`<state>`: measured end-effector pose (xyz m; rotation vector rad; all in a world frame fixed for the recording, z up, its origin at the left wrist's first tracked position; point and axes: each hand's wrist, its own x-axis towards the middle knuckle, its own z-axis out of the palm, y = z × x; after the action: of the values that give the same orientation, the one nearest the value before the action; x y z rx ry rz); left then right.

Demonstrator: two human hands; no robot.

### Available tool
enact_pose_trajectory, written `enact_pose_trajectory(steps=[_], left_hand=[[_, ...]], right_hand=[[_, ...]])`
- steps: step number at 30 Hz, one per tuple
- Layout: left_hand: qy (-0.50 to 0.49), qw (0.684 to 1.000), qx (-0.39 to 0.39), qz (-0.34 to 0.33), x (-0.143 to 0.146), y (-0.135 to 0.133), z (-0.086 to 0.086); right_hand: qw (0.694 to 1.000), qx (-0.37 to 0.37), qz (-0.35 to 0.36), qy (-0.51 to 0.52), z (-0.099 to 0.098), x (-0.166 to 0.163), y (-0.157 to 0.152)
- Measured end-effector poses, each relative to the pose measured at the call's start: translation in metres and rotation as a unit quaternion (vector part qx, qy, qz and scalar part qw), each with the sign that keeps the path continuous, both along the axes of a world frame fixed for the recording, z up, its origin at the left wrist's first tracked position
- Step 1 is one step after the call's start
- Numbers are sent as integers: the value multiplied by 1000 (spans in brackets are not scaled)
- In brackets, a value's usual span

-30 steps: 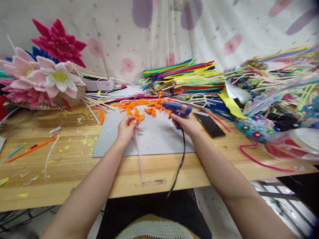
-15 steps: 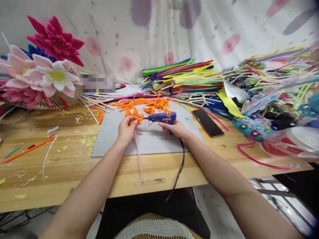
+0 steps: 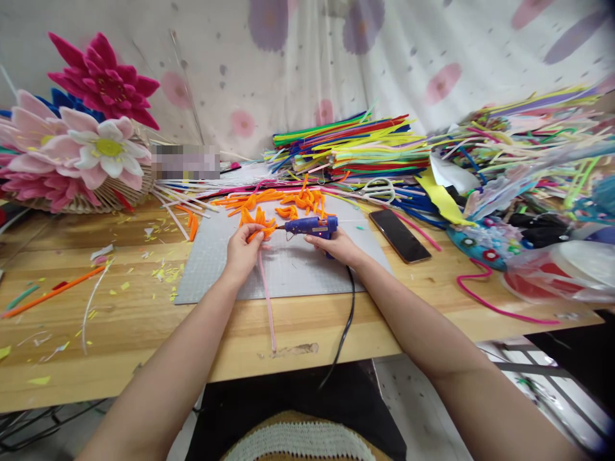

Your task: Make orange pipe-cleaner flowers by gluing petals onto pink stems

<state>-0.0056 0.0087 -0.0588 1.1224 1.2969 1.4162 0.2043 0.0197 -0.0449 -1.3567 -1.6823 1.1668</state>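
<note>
above the mat (image 3: 307, 278): left hand (image 3: 243, 251) pinching an orange piece (image 3: 267, 226); right hand (image 3: 335, 244) gripping a glue gun (image 3: 309, 226) just to the right, its long axis crosswise, nozzle (image 3: 280, 227) toward the piece, contact unclear; beyond both, more orange pieces (image 3: 287, 212).

Best lane I can see is over the front of the gray mat (image 3: 307, 275), between the pink stem (image 3: 267, 301) trailing from the left fingers (image 3: 254, 231) and the black cord (image 3: 353, 298) dropping past the counter (image 3: 307, 320) edge. Straight back is kinda a no-go: the glue gun (image 3: 310, 226) bridges the gap to the right fingers (image 3: 315, 240), orange pieces (image 3: 307, 201) sit right behind it, and stacked pipe cleaners (image 3: 360, 150) wall off the rear.
</note>
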Motion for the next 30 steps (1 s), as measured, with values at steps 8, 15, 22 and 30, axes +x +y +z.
enact_pose_trajectory(steps=[8, 15, 22, 30], left_hand=[[-24, 1000, 8, 9, 0, 0, 0], [-43, 999, 3, 16, 0, 1, 0], [-53, 999, 0, 14, 2, -1, 3], [-45, 999, -3, 19, 1, 0, 2]], right_hand=[[1000, -1, -25, 13, 0, 2, 0], [999, 10, 15, 29, 1, -2, -2], [1000, 23, -13, 16, -1, 1, 1], [999, 26, 17, 28, -2, -1, 0]])
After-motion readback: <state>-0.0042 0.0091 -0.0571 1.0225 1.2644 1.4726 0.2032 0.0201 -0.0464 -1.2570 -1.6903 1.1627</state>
